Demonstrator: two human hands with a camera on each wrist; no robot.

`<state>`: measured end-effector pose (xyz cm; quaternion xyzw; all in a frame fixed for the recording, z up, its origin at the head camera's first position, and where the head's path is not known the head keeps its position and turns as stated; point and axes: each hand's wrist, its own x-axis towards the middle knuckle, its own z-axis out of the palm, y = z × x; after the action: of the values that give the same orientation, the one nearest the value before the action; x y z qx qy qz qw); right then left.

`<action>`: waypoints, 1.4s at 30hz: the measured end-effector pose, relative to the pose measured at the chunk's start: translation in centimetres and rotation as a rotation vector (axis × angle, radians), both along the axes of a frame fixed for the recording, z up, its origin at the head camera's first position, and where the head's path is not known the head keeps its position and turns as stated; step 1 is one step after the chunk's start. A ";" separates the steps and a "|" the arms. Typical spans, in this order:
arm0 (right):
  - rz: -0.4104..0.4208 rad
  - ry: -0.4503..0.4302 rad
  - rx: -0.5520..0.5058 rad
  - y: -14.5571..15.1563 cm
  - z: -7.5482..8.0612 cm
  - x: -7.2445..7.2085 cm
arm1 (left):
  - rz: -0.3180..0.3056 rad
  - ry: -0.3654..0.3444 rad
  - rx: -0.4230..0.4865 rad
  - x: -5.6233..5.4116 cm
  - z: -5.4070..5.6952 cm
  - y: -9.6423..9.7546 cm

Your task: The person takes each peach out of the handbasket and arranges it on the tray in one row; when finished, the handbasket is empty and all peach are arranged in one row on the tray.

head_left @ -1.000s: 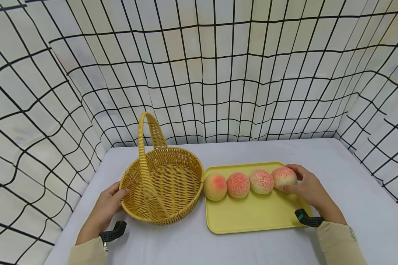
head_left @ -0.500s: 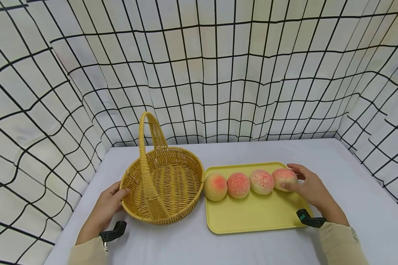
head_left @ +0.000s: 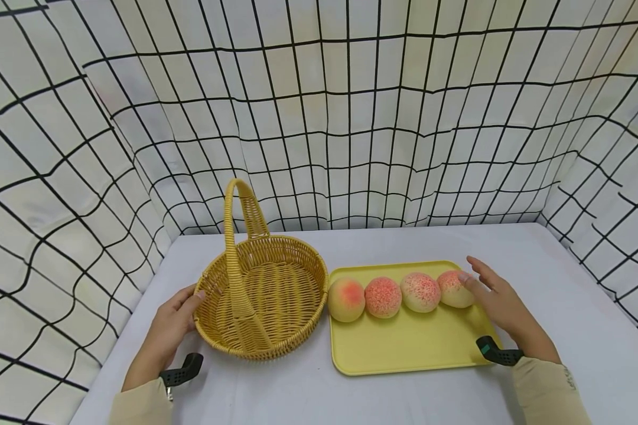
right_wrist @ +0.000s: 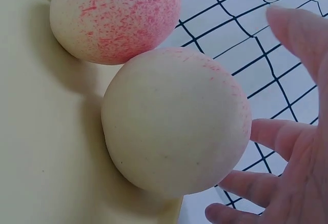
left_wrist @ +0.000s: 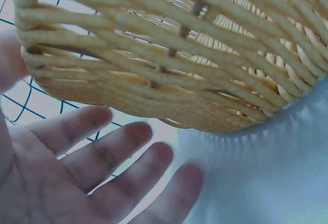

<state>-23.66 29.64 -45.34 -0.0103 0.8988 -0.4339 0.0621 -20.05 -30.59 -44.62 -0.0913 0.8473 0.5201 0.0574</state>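
Observation:
A round wicker basket (head_left: 276,295) with a tall arched handle stands on the left of the table. My left hand (head_left: 171,321) is at its left rim, thumb tip over the edge; in the left wrist view the fingers (left_wrist: 115,160) spread straight beside the woven wall (left_wrist: 143,44). On a yellow tray (head_left: 404,348), a row of several peaches runs along the upper half. By the rightmost peach (head_left: 455,292), my right hand (head_left: 502,301) is spread, its thumb overlapping the fruit. The right wrist view shows this peach (right_wrist: 174,126) resting on the tray, thumb apart from it.
The other peaches, a speckled one (head_left: 420,292), a redder one (head_left: 383,297) and a yellow one (head_left: 346,300), sit side by side toward the basket. A white cloth covers the table (head_left: 276,395). Black-gridded white curtain (head_left: 351,130) encloses the back and sides.
My right hand has loosened from the rightmost peach, its fingers and thumb spreading and lifting away. The left thumb has shifted slightly up along the basket rim. Basket, tray and peaches stay put.

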 end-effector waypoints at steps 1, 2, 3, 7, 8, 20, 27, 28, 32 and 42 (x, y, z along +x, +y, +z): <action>-0.002 -0.005 -0.002 0.0 0.0 0.0 | 0.004 0.009 -0.001 0.0 0.0 0.0; -0.003 -0.006 -0.007 0.1 0.0 0.0 | 0.009 0.019 0.000 -0.1 0.0 0.0; -0.003 -0.007 -0.014 0.1 0.1 0.0 | 0.011 0.027 0.001 -0.1 0.0 0.0; 0.011 0.008 -0.032 0.2 0.2 0.1 | 0.010 0.048 0.020 -0.1 -0.1 -0.1; 0.013 0.013 -0.032 0.2 0.2 0.1 | 0.008 0.050 0.025 -0.1 -0.1 0.0; 0.047 0.088 -0.070 0.4 0.8 -0.1 | -0.036 0.072 0.043 -0.3 0.7 -0.3; 0.056 0.135 -0.071 1.0 1.2 -0.1 | -0.063 0.090 0.038 -0.3 1.4 -0.6; 0.059 0.139 -0.073 1.0 1.2 -0.1 | -0.065 0.092 0.035 -0.3 1.5 -0.7; 0.062 0.130 -0.079 1.3 1.2 -0.2 | -0.071 0.091 0.022 -0.3 1.7 -1.1; 0.058 0.105 -0.066 1.7 1.5 -0.4 | -0.091 0.099 -0.017 -0.5 2.4 -1.3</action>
<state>-24.06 31.39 -43.84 -0.0610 0.8853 -0.4603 0.0271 -20.55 -31.84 -42.19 -0.0276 0.8568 0.5134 0.0382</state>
